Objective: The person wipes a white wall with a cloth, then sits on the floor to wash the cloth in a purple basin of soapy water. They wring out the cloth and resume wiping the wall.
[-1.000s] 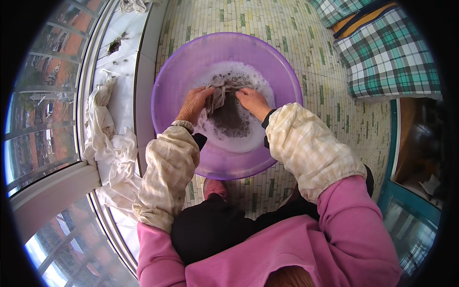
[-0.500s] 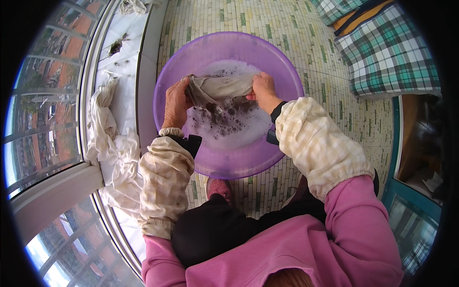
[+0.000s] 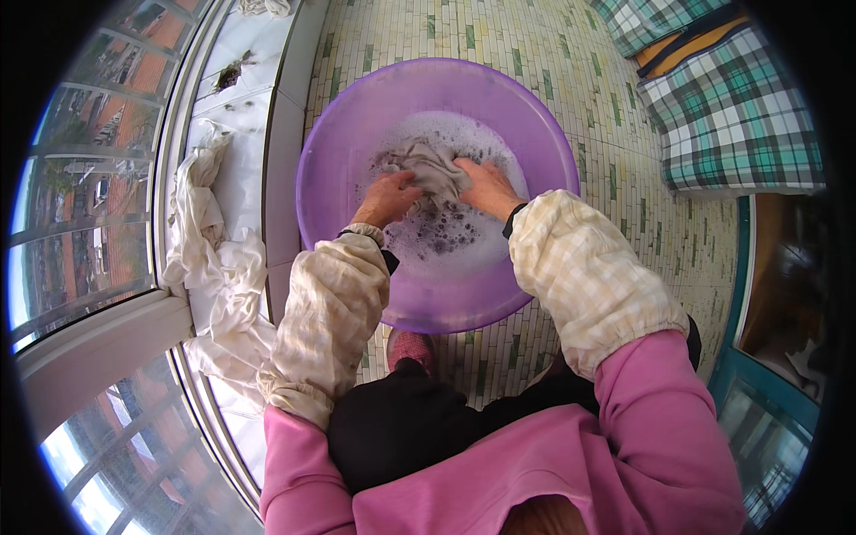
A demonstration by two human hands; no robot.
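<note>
A purple plastic basin (image 3: 343,116) stands on the floor in front of me, with foamy, greyish water (image 3: 428,250) inside. Low in the suds lies a crumpled grey-beige cloth (image 3: 435,171), partly sunk in the foam. My left hand (image 3: 389,198) grips its left side with curled fingers. On the opposite side my right hand (image 3: 489,187) has its fingers closed on the cloth, their tips partly hidden in the folds. Checked cream sleeve covers (image 3: 588,276) reach from my wrists up both forearms.
Twisted white wet cloths (image 3: 201,209) lie along the white tiled ledge (image 3: 236,178) at left, beside the window. A green-and-white plaid cover (image 3: 736,116) hangs at the upper right. A teal-framed glass door (image 3: 767,392) is at lower right. My shoe (image 3: 412,348) is close to the basin.
Both hands have lowered the cloth from a raised, stretched position into the suds and come closer together. The cloth has gone from spread out to bunched up.
</note>
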